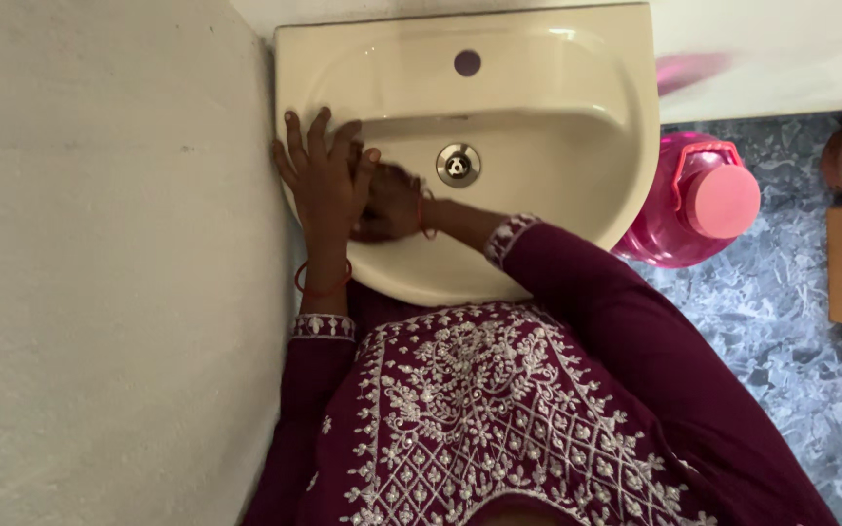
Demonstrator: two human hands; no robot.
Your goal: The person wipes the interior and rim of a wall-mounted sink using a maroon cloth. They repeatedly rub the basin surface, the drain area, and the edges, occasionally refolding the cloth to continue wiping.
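Left hand [325, 175] fingers spread over right hand [389, 203], whose fingers cannot be told, inside cream sink [577, 58], drain [458, 164] bare, pink capped jug [699, 202] right

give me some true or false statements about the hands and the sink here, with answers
1. Both hands are over the basin of the cream washbasin. True.
2. The left hand lies partly over the right hand. True.
3. The drain is covered by a plug. False: it is open, its metal ring showing.
4. A green bucket stands beside the basin. False: a pink water jug with a pink cap stands there.
5. A red bangle circles the left wrist. True.
6. The right hand holds a bar of soap. False: no soap shows in it, though the hand is blurred.
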